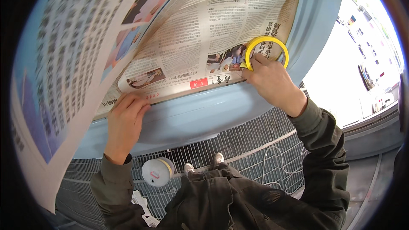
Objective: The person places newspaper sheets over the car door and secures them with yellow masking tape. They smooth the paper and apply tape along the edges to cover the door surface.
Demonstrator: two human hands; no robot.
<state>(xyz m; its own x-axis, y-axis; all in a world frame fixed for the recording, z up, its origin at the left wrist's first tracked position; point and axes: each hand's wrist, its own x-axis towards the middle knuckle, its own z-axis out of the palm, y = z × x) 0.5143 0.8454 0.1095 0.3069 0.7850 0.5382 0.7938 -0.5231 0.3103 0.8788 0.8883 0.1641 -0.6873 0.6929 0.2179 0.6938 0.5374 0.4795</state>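
Sheets of newspaper [183,34] lie over a light blue painted panel [187,121] with a curved raised rim. At the sheet's near left edge, my left hand [125,121] is closed, its fingertips pinching the paper against the rim. My right hand [275,79] grips a roll of yellow tape [267,39] at the sheet's near right corner, with fingers through and around the ring. A short bit of tape shows by my right fingertips; whether it sticks to the paper I cannot tell. Another large newspaper sheet [68,64] rises loosely at the left, close to the camera.
Below the panel is a metal grating floor [251,145], where I stand. A white round can [157,172] with a pink mark on its lid stands left of my feet. Crumpled white paper [145,208] and a pale cord [281,162] lie nearby. A bright opening is at the right.
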